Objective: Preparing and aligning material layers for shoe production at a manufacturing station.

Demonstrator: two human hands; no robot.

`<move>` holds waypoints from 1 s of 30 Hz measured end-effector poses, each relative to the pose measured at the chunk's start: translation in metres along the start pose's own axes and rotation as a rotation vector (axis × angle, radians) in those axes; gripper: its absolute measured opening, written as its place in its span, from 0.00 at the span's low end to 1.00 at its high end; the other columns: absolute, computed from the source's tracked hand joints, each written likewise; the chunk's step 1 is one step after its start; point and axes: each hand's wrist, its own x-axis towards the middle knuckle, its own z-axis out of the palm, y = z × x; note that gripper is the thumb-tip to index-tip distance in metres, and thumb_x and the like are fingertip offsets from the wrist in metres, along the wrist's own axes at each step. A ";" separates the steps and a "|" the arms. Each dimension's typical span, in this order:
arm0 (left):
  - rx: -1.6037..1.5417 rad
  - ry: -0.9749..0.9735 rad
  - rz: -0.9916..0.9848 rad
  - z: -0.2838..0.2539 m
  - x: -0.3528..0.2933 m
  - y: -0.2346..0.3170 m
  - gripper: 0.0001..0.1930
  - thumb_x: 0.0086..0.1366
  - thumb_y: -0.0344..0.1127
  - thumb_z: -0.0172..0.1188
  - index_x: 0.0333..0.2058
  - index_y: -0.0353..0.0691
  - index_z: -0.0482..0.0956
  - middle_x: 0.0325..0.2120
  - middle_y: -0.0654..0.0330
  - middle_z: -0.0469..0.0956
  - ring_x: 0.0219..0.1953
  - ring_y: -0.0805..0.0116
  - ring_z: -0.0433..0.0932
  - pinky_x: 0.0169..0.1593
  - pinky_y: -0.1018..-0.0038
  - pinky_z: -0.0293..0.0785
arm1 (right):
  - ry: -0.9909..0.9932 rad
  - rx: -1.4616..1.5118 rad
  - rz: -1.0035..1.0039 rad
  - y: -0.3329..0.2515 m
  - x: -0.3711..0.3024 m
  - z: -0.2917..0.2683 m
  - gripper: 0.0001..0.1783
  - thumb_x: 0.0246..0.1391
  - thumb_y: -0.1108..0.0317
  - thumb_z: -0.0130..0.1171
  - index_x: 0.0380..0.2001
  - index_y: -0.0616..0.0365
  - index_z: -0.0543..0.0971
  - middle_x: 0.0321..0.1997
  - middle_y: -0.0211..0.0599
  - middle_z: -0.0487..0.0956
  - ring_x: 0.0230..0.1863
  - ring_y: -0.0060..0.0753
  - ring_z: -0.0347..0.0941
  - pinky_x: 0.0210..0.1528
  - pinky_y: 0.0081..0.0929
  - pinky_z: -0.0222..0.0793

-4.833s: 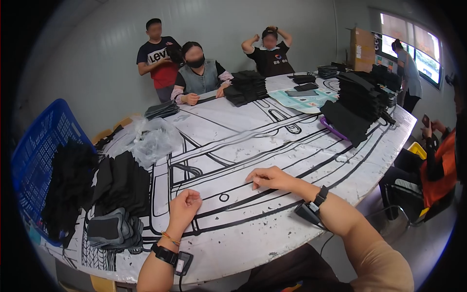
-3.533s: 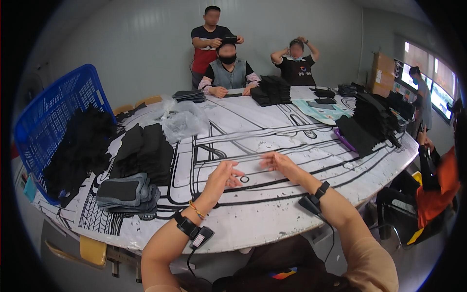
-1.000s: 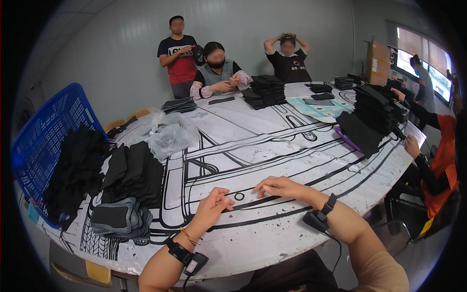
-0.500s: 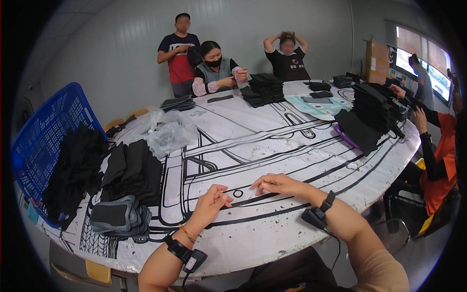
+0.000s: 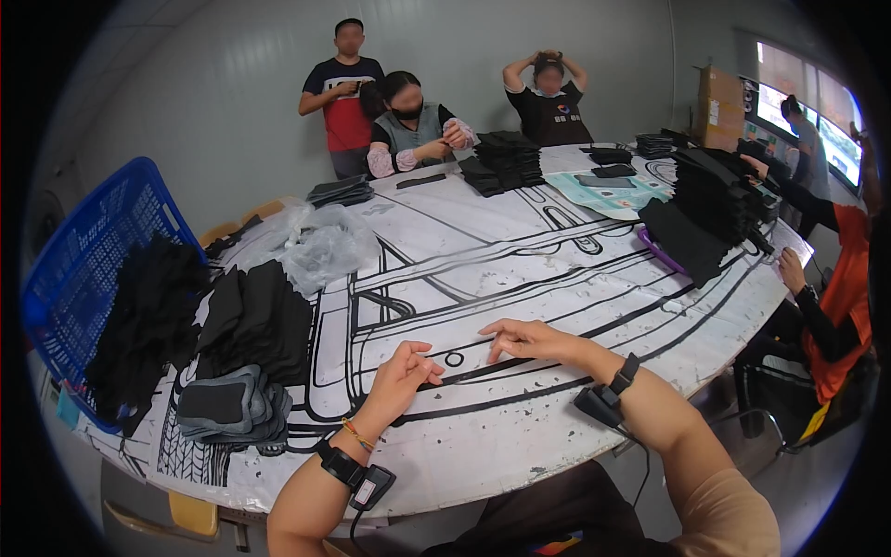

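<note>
My left hand (image 5: 406,373) rests over the white table (image 5: 483,432) with its fingers loosely bent and apart, holding nothing. To its right is my right hand (image 5: 531,342), palm down, fingers partly stretched, also empty. A small drawn circle shows on the table between the two hands. Left of my left hand stands a pile of folded black cloth pieces (image 5: 255,320), which look like socks. In front of that pile sits a stack of grey and black cloth pieces (image 5: 232,408).
A tilted blue plastic basket (image 5: 102,213) spills black cloth at the left. Beyond lies a crumpled clear plastic bag (image 5: 325,246). Black stacks (image 5: 715,200) stand at the right beside a purple-edged item (image 5: 661,257). Co-workers are across the table and at the right, one in orange (image 5: 840,306).
My hands stay almost in place, with only slight finger shifts. The co-worker in orange at the right has lowered one hand, and a pale sheet now shows near it.
</note>
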 end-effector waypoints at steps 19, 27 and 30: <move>0.022 -0.014 -0.037 0.000 -0.001 0.005 0.15 0.72 0.32 0.52 0.53 0.32 0.66 0.36 0.54 0.82 0.38 0.72 0.82 0.45 0.78 0.75 | -0.014 -0.022 0.001 0.001 0.001 0.000 0.34 0.66 0.41 0.47 0.64 0.55 0.66 0.46 0.33 0.83 0.52 0.30 0.73 0.57 0.32 0.64; 0.032 -0.016 -0.035 0.000 -0.003 0.008 0.15 0.71 0.31 0.52 0.53 0.32 0.66 0.38 0.53 0.82 0.38 0.71 0.83 0.45 0.78 0.75 | 0.012 -0.040 -0.020 0.001 0.000 0.001 0.32 0.67 0.44 0.47 0.64 0.55 0.67 0.45 0.33 0.83 0.51 0.29 0.74 0.56 0.30 0.65; 0.036 -0.016 -0.040 0.001 -0.003 0.009 0.15 0.71 0.30 0.53 0.53 0.32 0.66 0.37 0.53 0.82 0.38 0.71 0.83 0.45 0.78 0.75 | 0.010 -0.043 -0.010 0.001 0.000 0.001 0.32 0.67 0.44 0.47 0.63 0.54 0.67 0.45 0.34 0.83 0.51 0.29 0.74 0.55 0.30 0.65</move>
